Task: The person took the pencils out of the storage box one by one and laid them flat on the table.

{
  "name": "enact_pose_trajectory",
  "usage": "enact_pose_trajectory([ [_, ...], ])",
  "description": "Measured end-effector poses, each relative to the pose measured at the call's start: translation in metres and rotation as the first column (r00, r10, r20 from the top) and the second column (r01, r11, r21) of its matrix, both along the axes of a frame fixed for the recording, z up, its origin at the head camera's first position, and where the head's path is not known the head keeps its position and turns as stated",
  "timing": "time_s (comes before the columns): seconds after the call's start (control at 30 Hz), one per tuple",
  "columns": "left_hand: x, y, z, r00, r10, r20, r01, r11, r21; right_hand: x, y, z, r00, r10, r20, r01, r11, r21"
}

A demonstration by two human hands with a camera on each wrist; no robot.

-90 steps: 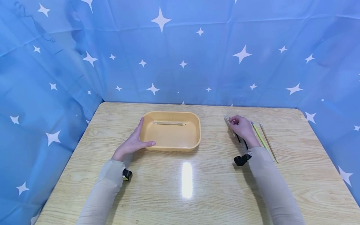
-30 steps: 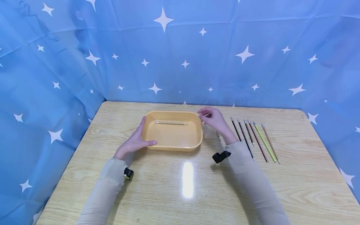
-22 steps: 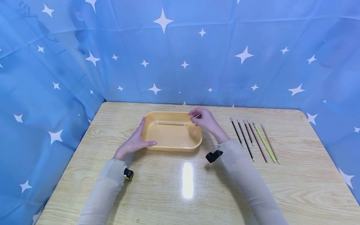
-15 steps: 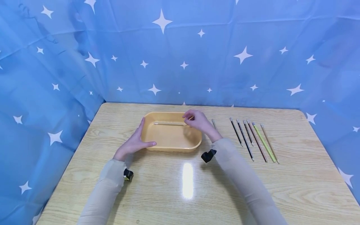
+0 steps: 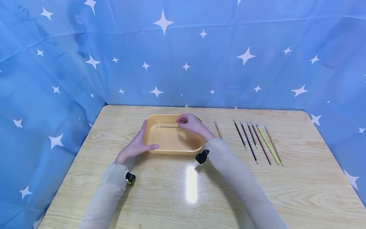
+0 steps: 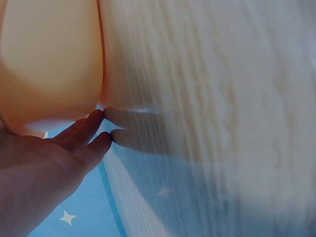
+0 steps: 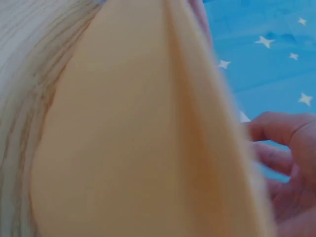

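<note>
My left hand [image 5: 135, 147] holds the left end of the tan plastic tray [image 5: 171, 150], thumb over the front rim and fingers along the outer side. In the left wrist view its fingertips [image 6: 101, 114] lie by the tray's outer wall. Inside the tray, near the back, lies a light wooden pencil [image 5: 166, 126]. My right hand [image 5: 193, 123] is over the tray's right half, fingers loosely bent, overlapping that pencil's right end. No pencil shows between the right hand's fingers in the right wrist view, where the tray wall [image 7: 217, 123] hides part of them.
One light pencil [image 5: 218, 129] lies on the wooden table [image 5: 160, 190] just right of the tray. Farther right is a row of several dark pencils [image 5: 249, 142], a green pencil [image 5: 267, 143] and a gold pencil [image 5: 274, 145]. A blue star-patterned curtain [image 5: 131, 44] borders the table.
My right hand has moved left from the row of pencils to over the tray. A light pencil now lies on the table nearer the tray than before. My left hand stays on the tray.
</note>
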State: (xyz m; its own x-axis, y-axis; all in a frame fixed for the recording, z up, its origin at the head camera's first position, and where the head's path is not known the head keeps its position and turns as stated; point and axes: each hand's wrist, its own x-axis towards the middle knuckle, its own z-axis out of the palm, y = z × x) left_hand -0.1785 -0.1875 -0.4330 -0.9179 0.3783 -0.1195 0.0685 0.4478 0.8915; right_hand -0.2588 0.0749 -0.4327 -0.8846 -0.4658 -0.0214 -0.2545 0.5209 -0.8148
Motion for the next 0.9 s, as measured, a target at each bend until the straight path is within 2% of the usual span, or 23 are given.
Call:
enact_pose_trajectory([
  [0.2,-0.001,0.000,-0.001,1.000,0.004,-0.003,-0.004,1.000,0.003,-0.002,-0.009,-0.006,1.000,-0.002,-0.006,0.002,0.999,-0.044],
  [0.5,0.000,0.000,-0.001,1.000,0.001,-0.003,-0.001,1.000,0.009,0.000,-0.017,-0.013,0.988,0.063,0.144,-0.057,0.997,-0.047],
  [0.73,-0.001,0.000,-0.002,1.000,-0.002,-0.006,0.002,1.000,0.024,-0.003,-0.019,-0.017,0.985,0.120,0.123,-0.115,0.992,-0.041],
  [0.9,0.000,0.000,-0.001,1.000,0.002,0.001,-0.002,0.999,0.037,-0.006,-0.017,-0.023,0.984,0.134,0.121,-0.129,0.991,-0.047],
])
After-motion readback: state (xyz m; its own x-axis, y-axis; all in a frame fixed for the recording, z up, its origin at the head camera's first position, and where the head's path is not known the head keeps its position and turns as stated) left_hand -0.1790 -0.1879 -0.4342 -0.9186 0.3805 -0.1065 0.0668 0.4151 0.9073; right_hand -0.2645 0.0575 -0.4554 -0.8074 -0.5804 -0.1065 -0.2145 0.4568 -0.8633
